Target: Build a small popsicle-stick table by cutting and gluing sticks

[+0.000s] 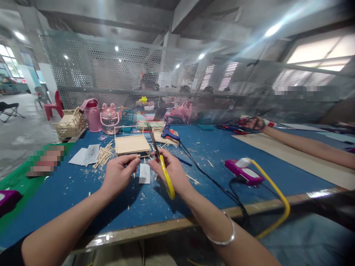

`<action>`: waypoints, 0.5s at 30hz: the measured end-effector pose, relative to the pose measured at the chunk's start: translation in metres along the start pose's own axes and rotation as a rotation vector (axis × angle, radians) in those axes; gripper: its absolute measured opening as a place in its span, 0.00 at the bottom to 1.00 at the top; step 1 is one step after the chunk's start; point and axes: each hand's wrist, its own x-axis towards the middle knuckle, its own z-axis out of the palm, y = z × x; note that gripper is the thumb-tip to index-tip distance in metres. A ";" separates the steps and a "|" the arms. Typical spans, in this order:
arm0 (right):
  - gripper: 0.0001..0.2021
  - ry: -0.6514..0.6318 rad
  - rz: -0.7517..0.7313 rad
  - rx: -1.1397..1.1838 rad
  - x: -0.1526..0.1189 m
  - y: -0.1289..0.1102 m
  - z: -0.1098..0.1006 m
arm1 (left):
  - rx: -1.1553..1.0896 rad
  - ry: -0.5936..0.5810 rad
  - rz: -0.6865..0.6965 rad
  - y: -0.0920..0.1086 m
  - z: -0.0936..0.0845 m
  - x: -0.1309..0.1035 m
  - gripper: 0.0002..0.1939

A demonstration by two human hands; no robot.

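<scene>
My right hand grips a pair of scissors with yellow handles, the blades pointing up and away from me. Between thumb and forefinger, my left hand pinches a short wooden stick, mostly covered by the fingers. Just beyond both hands stands a small wooden model with a flat panel and thin upright posts. A white paper slip lies on the blue tabletop between my wrists. Loose wooden sticks are heaped left of the model.
A blue glue gun rests behind the scissors, its black cable running right. At right lies a purple power strip with a yellow cord. Another person's arm reaches in there. A pink flask and wooden racks stand back left.
</scene>
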 end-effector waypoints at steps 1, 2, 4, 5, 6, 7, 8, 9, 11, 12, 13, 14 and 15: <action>0.16 0.011 0.017 0.071 0.006 -0.001 0.000 | -0.086 -0.059 -0.071 -0.001 0.001 0.002 0.13; 0.16 0.013 0.030 0.116 0.012 -0.003 0.000 | -0.178 -0.109 -0.131 -0.002 0.002 0.004 0.14; 0.18 -0.033 0.060 0.171 0.024 -0.005 0.002 | -0.334 -0.139 -0.196 -0.003 0.003 0.006 0.15; 0.18 -0.057 0.078 0.193 0.028 -0.006 0.003 | -0.381 -0.125 -0.199 -0.003 0.004 0.006 0.16; 0.19 -0.070 0.097 0.215 0.030 -0.007 0.004 | -0.408 -0.106 -0.192 -0.002 0.004 0.005 0.20; 0.19 -0.074 0.115 0.241 0.032 -0.007 0.006 | -0.423 -0.088 -0.178 -0.001 0.005 0.005 0.24; 0.19 -0.071 0.131 0.270 0.032 -0.007 0.007 | -0.434 -0.074 -0.165 0.000 0.005 0.004 0.29; 0.19 -0.063 0.142 0.302 0.032 -0.007 0.009 | -0.443 -0.066 -0.158 0.001 0.005 0.004 0.33; 0.19 -0.062 0.155 0.362 0.030 -0.005 0.011 | -0.469 -0.070 -0.168 0.002 0.004 0.003 0.38; 0.19 -0.069 0.156 0.387 0.030 -0.004 0.011 | -0.485 -0.080 -0.179 0.002 0.004 0.003 0.39; 0.19 -0.078 0.155 0.405 0.029 -0.004 0.012 | -0.498 -0.093 -0.190 0.002 0.005 0.003 0.40; 0.20 -0.085 0.154 0.416 0.028 -0.003 0.012 | -0.506 -0.108 -0.197 0.002 0.005 0.003 0.40; 0.20 -0.088 0.152 0.421 0.028 -0.002 0.012 | -0.511 -0.123 -0.199 0.001 0.005 0.003 0.41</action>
